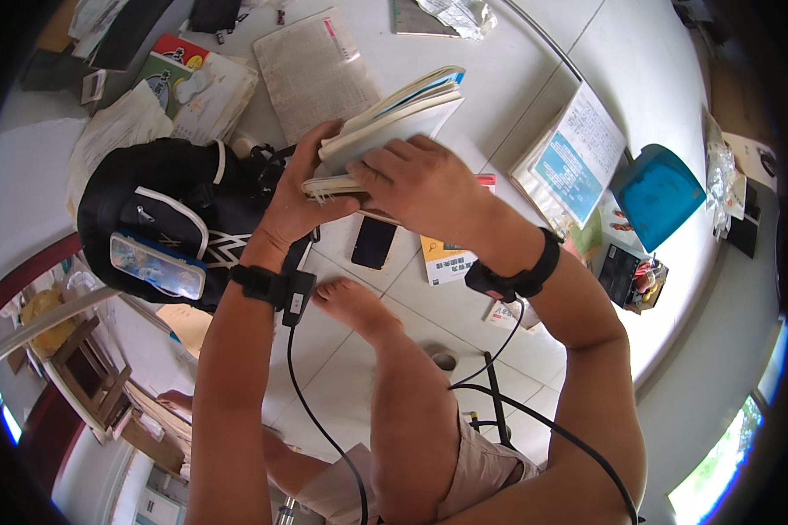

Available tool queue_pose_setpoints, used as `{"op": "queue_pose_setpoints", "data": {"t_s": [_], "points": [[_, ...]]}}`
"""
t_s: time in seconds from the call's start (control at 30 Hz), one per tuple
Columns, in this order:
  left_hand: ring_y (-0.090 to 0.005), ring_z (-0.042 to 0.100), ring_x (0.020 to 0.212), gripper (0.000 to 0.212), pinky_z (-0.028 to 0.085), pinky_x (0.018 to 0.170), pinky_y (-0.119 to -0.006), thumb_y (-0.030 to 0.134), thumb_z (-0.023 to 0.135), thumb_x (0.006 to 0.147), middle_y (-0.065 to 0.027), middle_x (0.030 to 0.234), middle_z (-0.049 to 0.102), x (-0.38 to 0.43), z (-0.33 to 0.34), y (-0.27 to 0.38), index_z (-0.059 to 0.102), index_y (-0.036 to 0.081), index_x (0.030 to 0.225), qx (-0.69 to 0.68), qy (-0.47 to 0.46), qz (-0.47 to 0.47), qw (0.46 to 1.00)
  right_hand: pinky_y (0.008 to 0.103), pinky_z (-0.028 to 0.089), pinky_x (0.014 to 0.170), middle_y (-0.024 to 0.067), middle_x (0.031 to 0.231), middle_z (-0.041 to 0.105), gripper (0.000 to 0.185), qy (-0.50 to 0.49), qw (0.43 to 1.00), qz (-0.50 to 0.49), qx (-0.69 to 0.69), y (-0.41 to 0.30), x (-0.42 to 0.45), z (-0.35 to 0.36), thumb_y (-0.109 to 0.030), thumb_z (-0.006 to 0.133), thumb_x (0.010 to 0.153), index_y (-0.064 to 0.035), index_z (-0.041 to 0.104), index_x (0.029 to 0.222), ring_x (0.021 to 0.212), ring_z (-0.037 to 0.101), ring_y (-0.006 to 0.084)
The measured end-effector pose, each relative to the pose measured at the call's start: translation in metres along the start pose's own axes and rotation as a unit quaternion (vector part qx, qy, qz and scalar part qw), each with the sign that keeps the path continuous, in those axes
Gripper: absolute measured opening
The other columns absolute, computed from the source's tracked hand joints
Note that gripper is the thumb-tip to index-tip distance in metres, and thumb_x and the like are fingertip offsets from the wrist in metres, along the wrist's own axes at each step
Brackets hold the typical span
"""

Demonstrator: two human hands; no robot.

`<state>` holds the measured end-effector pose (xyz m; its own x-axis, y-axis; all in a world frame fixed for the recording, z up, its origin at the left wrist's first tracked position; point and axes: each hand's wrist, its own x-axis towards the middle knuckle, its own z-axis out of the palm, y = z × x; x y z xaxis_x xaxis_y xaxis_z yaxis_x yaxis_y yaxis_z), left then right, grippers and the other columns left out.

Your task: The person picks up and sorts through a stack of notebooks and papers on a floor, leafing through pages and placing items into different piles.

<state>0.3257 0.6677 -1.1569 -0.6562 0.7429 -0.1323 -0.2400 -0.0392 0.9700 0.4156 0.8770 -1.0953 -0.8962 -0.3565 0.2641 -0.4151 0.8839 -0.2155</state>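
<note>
Both hands are on a thick, worn paperback book (pixel 394 125) with its pages parted, held above the tiled floor. My left hand (pixel 305 187) grips its near left end, the thumb below and the fingers behind. My right hand (pixel 417 177) lies over the lower pages with bent fingers. A black backpack (pixel 164 216) with white trim is beside my left hand, and a pencil case (pixel 157 266) with a clear front rests on it. Beneath the hands, a black smartphone (pixel 374 243) lies on the floor. Each wrist wears a black strap with a cabled device.
A newspaper-like sheet (pixel 315 72) and stacked workbooks (pixel 210 98) lie beyond the backpack. At the right are a stack of papers (pixel 571 157), a blue plastic bin (pixel 660 193) and a small box of odds and ends (pixel 647 289). A yellow-and-white booklet (pixel 443 259) lies near my right wrist.
</note>
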Motion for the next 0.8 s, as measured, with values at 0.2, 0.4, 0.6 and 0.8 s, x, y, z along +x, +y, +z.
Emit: {"op": "queue_pose_setpoints", "data": {"t_s": [0.2,0.4,0.6,0.8], "points": [[-0.0199,0.048,0.131,0.087,0.036,0.113,-0.033,0.033,0.088,0.079,-0.0088,0.141,0.054,-0.005,0.005,0.003,0.046,0.004,0.149,0.079,0.042,0.004,0.996,0.0423,0.054,0.090,0.0106,0.117,0.070,0.040,0.066,0.980,0.163,0.092,0.080,0.001,-0.058,-0.021,0.078,0.084,-0.0104,0.069,0.121,0.101,0.067,0.0305],[-0.0147,0.054,0.111,0.054,0.043,0.099,-0.029,0.040,0.070,0.096,-0.0054,0.121,0.061,-0.007,0.005,-0.012,0.057,0.003,0.133,0.069,0.096,0.021,0.993,0.0328,0.052,0.093,0.0046,0.110,0.074,0.039,-0.118,0.833,0.278,0.464,0.145,-0.029,-0.022,-0.026,0.070,0.098,-0.0103,0.066,0.133,0.101,0.066,0.0185],[-0.0138,0.054,0.105,0.042,0.043,0.095,-0.029,0.037,0.064,0.100,-0.0048,0.112,0.064,-0.013,0.021,-0.003,0.063,0.002,0.122,0.088,0.152,-0.007,0.984,0.0340,0.054,0.084,0.0042,0.096,0.075,0.026,-0.093,0.856,0.282,0.422,0.137,-0.038,-0.013,-0.019,0.065,0.101,-0.0080,0.068,0.125,0.093,0.069,0.0204],[-0.0175,0.058,0.106,0.039,0.044,0.098,-0.032,0.034,0.064,0.098,-0.0089,0.116,0.066,-0.020,0.028,-0.010,0.065,-0.001,0.116,0.058,0.150,0.040,0.986,0.0383,0.056,0.080,0.0176,0.095,0.071,0.027,-0.047,0.945,0.274,0.174,0.123,-0.041,-0.021,-0.003,0.061,0.094,-0.0058,0.058,0.122,0.087,0.071,0.0343]]}}
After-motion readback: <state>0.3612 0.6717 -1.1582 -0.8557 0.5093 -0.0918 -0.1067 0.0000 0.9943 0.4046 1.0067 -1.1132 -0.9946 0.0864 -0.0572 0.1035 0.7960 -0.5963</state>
